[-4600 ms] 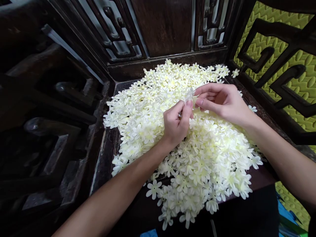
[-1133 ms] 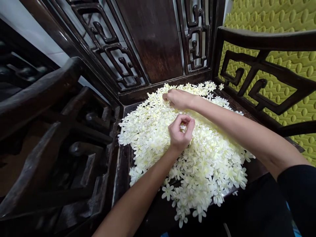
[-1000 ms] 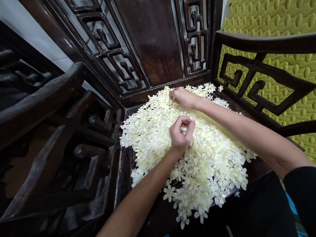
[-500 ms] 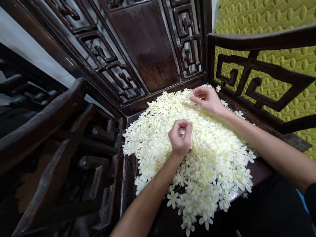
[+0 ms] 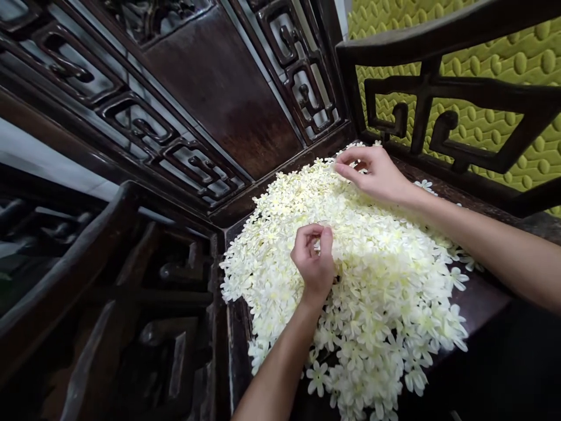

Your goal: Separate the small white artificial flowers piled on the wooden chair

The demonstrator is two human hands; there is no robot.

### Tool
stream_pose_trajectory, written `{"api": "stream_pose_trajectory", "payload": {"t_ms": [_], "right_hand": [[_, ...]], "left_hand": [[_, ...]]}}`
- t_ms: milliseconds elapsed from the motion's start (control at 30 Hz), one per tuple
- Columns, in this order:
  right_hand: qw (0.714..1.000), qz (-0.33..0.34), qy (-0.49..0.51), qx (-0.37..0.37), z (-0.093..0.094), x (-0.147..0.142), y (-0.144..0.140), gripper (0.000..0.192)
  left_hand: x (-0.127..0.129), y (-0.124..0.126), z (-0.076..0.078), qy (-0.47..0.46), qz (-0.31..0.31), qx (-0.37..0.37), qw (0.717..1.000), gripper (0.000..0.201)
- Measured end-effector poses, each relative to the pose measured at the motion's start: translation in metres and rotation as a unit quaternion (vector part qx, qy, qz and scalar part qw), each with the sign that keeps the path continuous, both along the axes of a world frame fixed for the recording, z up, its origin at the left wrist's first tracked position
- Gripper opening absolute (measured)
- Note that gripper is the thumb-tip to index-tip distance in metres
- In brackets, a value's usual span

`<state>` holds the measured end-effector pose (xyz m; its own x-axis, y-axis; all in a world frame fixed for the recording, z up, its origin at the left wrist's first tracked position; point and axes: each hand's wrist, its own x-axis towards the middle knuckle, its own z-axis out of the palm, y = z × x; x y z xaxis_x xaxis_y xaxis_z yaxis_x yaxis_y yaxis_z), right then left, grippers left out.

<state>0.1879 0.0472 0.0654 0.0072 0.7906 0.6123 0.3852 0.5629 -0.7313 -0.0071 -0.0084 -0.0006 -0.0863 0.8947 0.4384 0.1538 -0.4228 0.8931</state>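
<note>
Your left hand (image 5: 312, 263): fingers curled, thumb and forefinger pinched together; what they pinch cannot be told. Beneath and around it: heap of small cream-white fabric flowers (image 5: 377, 275) on the dark carved wooden chair seat (image 5: 480, 295). Your right hand (image 5: 377, 172): loosely cupped, fingertips touching flowers at the heap's far edge.

Two hands in view: left hand (image 5: 312, 262), right hand (image 5: 376, 173). One heap of cream-white flowers (image 5: 385, 275) on one dark wooden chair seat (image 5: 475, 295); individual blooms far too many to count, easily hundreds. One carved chair back (image 5: 219, 88), and one fretwork armrest (image 5: 442, 96) on the right.
</note>
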Motion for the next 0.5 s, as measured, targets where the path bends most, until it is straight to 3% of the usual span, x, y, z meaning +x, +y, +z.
{"api": "stream_pose_trajectory", "payload": {"t_ms": [100,167,233,300,400,467,500], "right_hand": [[0.987,0.146,-0.027,-0.063,0.010,-0.004,-0.013,0.015],[0.958,0.255,-0.068,-0.116,0.014,-0.006,-0.020,0.014],[0.936,0.310,-0.080,-0.145,0.013,-0.006,-0.020,0.015],[0.953,0.262,-0.058,-0.145,0.008,0.000,-0.013,0.019],[0.996,0.038,-0.059,-0.063,-0.011,0.015,0.010,0.021],[0.986,-0.050,-0.147,-0.054,-0.028,0.025,0.026,0.026],[0.980,-0.054,-0.185,-0.058,-0.036,0.028,0.032,0.033]], "left_hand": [[0.002,0.001,0.001,-0.043,-0.010,0.009,0.999,0.028],[0.002,0.002,0.002,-0.054,-0.005,0.013,0.998,0.035],[0.001,0.002,0.002,-0.028,0.013,0.007,1.000,0.019],[-0.001,0.002,0.001,0.006,0.016,0.011,1.000,0.018],[-0.003,0.002,-0.001,0.016,-0.018,0.046,0.999,0.020],[-0.004,0.002,-0.002,0.006,-0.045,0.056,0.997,0.021],[-0.004,0.002,-0.002,-0.006,-0.040,0.043,0.998,0.019]]}}
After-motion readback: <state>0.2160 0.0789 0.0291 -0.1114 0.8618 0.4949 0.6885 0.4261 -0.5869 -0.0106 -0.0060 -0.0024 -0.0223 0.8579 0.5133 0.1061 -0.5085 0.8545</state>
